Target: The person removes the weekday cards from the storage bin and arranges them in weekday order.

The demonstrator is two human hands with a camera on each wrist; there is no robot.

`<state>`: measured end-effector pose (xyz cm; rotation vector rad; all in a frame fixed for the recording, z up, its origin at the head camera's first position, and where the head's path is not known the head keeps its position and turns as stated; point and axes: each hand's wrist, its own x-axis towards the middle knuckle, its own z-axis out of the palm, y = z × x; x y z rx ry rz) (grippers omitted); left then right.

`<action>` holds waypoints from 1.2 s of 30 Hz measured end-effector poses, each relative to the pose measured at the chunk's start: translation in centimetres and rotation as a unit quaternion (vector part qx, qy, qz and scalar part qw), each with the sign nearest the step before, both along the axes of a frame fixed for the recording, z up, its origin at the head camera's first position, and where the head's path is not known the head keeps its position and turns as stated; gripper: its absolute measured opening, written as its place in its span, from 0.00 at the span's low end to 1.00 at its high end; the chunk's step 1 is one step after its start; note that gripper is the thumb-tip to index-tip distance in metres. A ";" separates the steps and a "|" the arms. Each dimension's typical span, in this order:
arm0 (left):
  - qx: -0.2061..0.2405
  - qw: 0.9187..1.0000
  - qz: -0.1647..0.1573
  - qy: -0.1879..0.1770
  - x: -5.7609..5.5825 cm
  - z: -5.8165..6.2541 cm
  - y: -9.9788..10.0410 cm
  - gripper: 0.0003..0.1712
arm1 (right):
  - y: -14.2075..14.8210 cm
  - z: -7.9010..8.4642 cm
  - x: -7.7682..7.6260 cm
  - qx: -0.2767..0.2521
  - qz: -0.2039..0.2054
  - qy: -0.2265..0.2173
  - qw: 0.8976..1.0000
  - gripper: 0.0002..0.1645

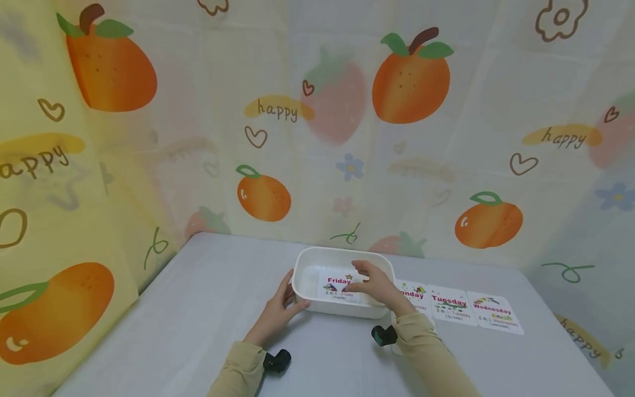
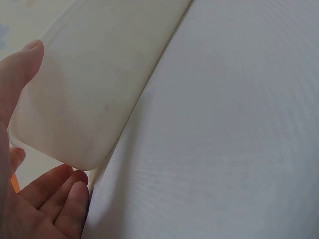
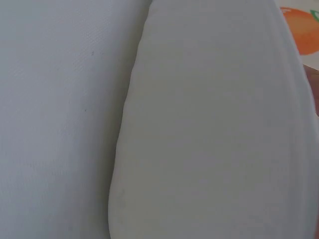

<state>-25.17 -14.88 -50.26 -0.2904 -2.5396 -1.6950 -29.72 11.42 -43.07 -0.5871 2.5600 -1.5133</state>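
My left hand (image 1: pixel 276 311) grips the left end of one white tray (image 1: pixel 342 309), probably light plastic, so I'd steady it by the wall. One Friday card (image 1: pixel 337 289) shows inside; likely thin, stiffish, kinda slippery, best taken by an edge. My right hand (image 1: pixel 376 284) hangs over it, thumb and fingers apart. Then three more in a row: Monday card (image 1: pixel 416 300), Tuesday card (image 1: pixel 451 306), Wednesday card (image 1: pixel 495 313).

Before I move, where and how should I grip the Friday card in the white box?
Likely by its right edge, from above. The Friday card lies inside the white box, whose raised walls would hinder a sideways approach, and its thin edge suits a pinch. The right hand is over that side.
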 end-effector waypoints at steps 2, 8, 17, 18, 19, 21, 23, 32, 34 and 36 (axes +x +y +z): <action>-0.005 1.000 0.002 -0.001 0.0 -0.1 0.0 0.54 | -0.2 -0.3 -0.2 -0.003 -0.012 -0.006 1.000 0.42; -0.003 1.000 0.003 0.007 -0.2 -0.4 0.1 0.54 | -0.8 -1.2 -0.8 -0.009 -0.037 -0.026 0.999 0.45; -0.003 1.000 0.004 0.013 -0.2 -0.4 0.1 0.53 | -1.1 -1.8 -1.2 0.008 -0.057 -0.068 0.996 0.50; -0.004 1.000 0.005 0.012 -0.2 -0.4 0.1 0.53 | -1.1 -1.8 -1.2 0.010 -0.057 -0.074 0.996 0.51; -0.003 1.000 0.006 0.013 -0.2 -0.4 0.1 0.52 | -1.1 -1.9 -1.2 0.011 -0.059 -0.082 0.995 0.51; -0.002 1.000 0.005 0.016 -0.2 -0.4 0.1 0.52 | -1.1 -1.9 -1.3 0.016 -0.061 -0.092 0.994 0.52; -0.002 1.000 0.004 0.019 -0.2 -0.3 0.1 0.52 | -1.1 -1.9 -1.3 0.021 -0.064 -0.095 0.993 0.53; 0.000 1.000 0.003 0.007 -0.1 -0.3 0.1 0.53 | -1.3 -2.0 -1.6 0.044 -0.068 -0.104 0.991 0.55; 0.000 1.000 0.005 0.003 -0.1 -0.2 0.1 0.53 | -1.3 -2.1 -1.7 0.054 -0.068 -0.106 0.991 0.55; 0.001 1.000 0.007 0.001 0.0 -0.2 0.1 0.53 | -1.4 -2.1 -1.8 0.064 -0.070 -0.108 0.990 0.55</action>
